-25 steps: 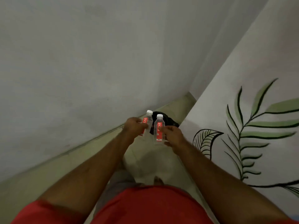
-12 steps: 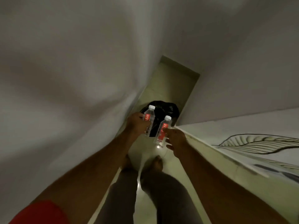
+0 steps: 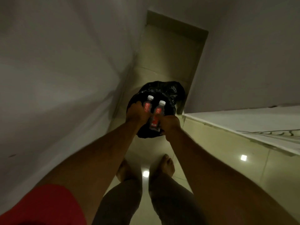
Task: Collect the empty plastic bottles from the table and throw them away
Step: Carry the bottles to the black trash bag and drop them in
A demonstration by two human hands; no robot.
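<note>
I am seeing everything through one wide-angle camera on my head, tilting steeply down past my forearms toward the tiled floor (image 3: 203, 159) and my bare feet (image 3: 167, 164). It is looking forward along a narrow corridor between walls (image 3: 56, 70), with my hands near the centre, close below the lens.

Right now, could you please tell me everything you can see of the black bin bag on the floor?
The black bin bag looks like thin, glossy, crumpled plastic. It sits on the pale tiled floor in a narrow gap between two walls, bunched into a rounded heap. Whether a bin stands inside it, and what it contains, cannot be told. The hands and their two bottles hide its near part; whether they touch it is unclear.
</note>
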